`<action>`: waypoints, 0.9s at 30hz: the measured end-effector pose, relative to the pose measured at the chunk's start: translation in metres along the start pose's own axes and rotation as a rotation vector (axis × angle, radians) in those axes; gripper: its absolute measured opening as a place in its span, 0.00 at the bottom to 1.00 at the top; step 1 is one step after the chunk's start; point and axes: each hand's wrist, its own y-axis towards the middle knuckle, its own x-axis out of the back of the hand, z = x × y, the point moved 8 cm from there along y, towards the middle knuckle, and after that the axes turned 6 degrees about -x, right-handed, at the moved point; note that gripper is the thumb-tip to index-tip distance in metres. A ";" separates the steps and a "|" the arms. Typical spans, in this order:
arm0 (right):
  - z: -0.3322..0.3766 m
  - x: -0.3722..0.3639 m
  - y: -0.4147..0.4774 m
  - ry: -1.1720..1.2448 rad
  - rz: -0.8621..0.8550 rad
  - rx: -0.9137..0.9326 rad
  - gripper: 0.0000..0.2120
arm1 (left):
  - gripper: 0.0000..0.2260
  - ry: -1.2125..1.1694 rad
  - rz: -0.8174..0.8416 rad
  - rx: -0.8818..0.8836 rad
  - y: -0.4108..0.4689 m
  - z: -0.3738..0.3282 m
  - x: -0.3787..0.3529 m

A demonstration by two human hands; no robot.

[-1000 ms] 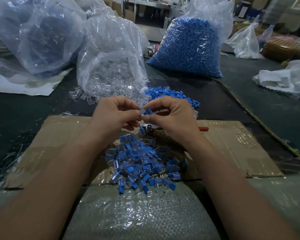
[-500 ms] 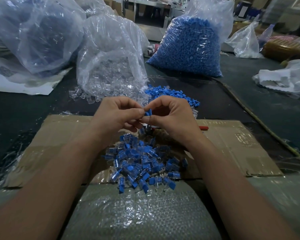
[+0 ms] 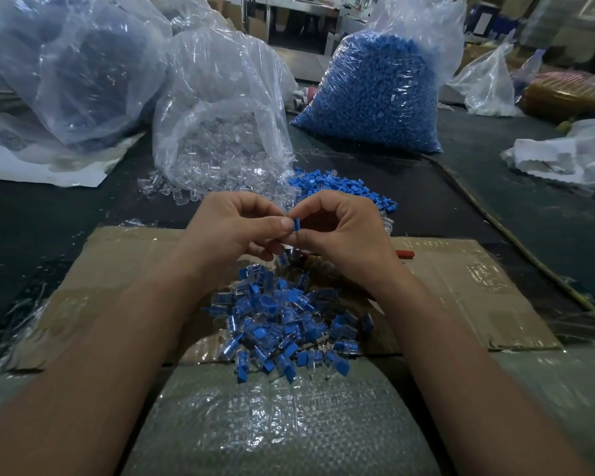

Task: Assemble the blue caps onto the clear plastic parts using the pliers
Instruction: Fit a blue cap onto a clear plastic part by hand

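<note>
A: One blue cap (image 3: 296, 224), 12 o'clock of the finished pile (image 3: 282, 324); left hand (image 3: 234, 231) and right hand (image 3: 340, 231), each grip pinched tight on it; clear part hidden.
B: Hand-seating step, probably; pliers (image 3: 405, 253) idle at 3 o'clock; squeeze likely next.

Two hands (image 3: 234, 231) (image 3: 340, 235), one held cap (image 3: 296, 224), one cardboard (image 3: 461, 286).

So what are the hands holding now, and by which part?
One small blue cap, pinched at its sides by fingertips of the left hand and the right hand.
</note>
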 end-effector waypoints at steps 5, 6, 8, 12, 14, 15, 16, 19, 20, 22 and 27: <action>0.000 0.000 0.000 0.014 -0.008 0.000 0.11 | 0.08 -0.001 -0.007 -0.001 0.000 0.000 0.002; 0.000 0.000 0.000 0.016 -0.007 0.002 0.11 | 0.08 -0.001 -0.007 -0.001 0.000 0.000 0.002; 0.001 -0.001 0.000 0.025 0.001 0.007 0.11 | 0.09 -0.007 -0.014 0.001 -0.001 0.000 0.002; 0.005 -0.001 -0.001 0.014 0.009 0.053 0.11 | 0.09 -0.016 -0.035 0.014 -0.001 -0.001 0.004; 0.006 -0.001 -0.002 -0.001 0.007 0.074 0.10 | 0.09 -0.012 -0.029 0.019 -0.002 -0.001 0.003; 0.006 0.000 -0.002 -0.010 0.003 0.078 0.09 | 0.08 -0.010 -0.024 0.020 -0.002 -0.002 0.003; 0.006 0.000 -0.001 -0.017 0.000 0.078 0.09 | 0.08 -0.007 -0.020 0.018 -0.003 -0.002 0.002; 0.005 0.001 -0.001 -0.020 -0.011 0.082 0.09 | 0.07 0.000 -0.024 0.017 -0.004 -0.003 0.002; 0.005 0.001 -0.001 -0.021 -0.012 0.085 0.09 | 0.05 -0.001 -0.031 0.015 -0.004 -0.003 0.003; 0.005 0.001 -0.002 -0.018 -0.001 0.084 0.10 | 0.03 0.000 -0.053 0.011 -0.004 -0.003 0.004; 0.006 -0.001 -0.003 -0.027 0.026 0.093 0.11 | 0.05 0.027 -0.076 -0.010 -0.004 -0.006 0.005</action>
